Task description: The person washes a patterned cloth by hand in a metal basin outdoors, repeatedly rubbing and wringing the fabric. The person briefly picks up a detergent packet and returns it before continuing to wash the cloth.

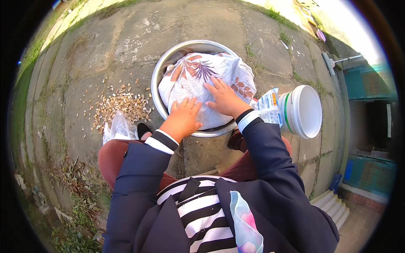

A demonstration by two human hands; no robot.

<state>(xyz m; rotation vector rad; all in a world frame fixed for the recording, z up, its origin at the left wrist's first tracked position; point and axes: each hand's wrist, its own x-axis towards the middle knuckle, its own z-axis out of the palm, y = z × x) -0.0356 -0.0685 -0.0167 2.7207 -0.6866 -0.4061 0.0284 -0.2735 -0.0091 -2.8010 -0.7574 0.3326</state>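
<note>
A wide metal basin [159, 68] stands on the paving before my knees. White cloth with brown and purple leaf prints [186, 85] lies bunched in it and bulges up, draping over the right side of the rim. My left hand [183, 118] rests palm down on the near left part of the cloth, fingers apart. Farther right, my right hand [228, 97] also lies flat on the fabric with its fingers spread. Neither hand grips anything. Whatever the cloth covers is hidden.
Loose nut shells [123, 104] are heaped left of the basin, behind a clear plastic bag [119, 126]. On the right are a printed packet [269, 106] and a white plastic bucket [292, 110]. A long-handled brush [329, 63] lies farther off. Corrugated sheeting [330, 210] is at lower right.
</note>
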